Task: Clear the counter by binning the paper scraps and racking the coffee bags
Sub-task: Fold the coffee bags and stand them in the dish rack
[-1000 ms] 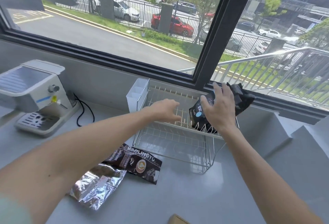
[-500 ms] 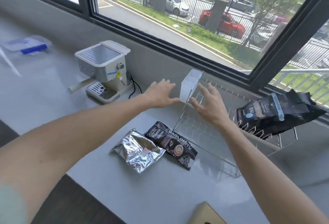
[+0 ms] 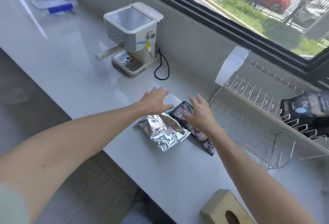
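A crinkled silver foil coffee bag lies flat on the white counter. Beside it, to the right, lies a black printed coffee bag, partly under my right hand. That hand hovers over it with fingers spread and holds nothing. My left hand is open too, just beyond the foil bag's far end. Another black coffee bag leans in the wire rack at the right. No paper scraps are in view.
A white espresso machine with a black cord stands at the back. A clear lidded box with a blue clip sits far left. A wooden tissue box is at the near edge. A white plastic cup holder hangs on the rack's left end.
My right hand let go of the black bag, which stays in the rack. Both hands pulled back from the rack toward the two bags on the counter. The view swung left and down.
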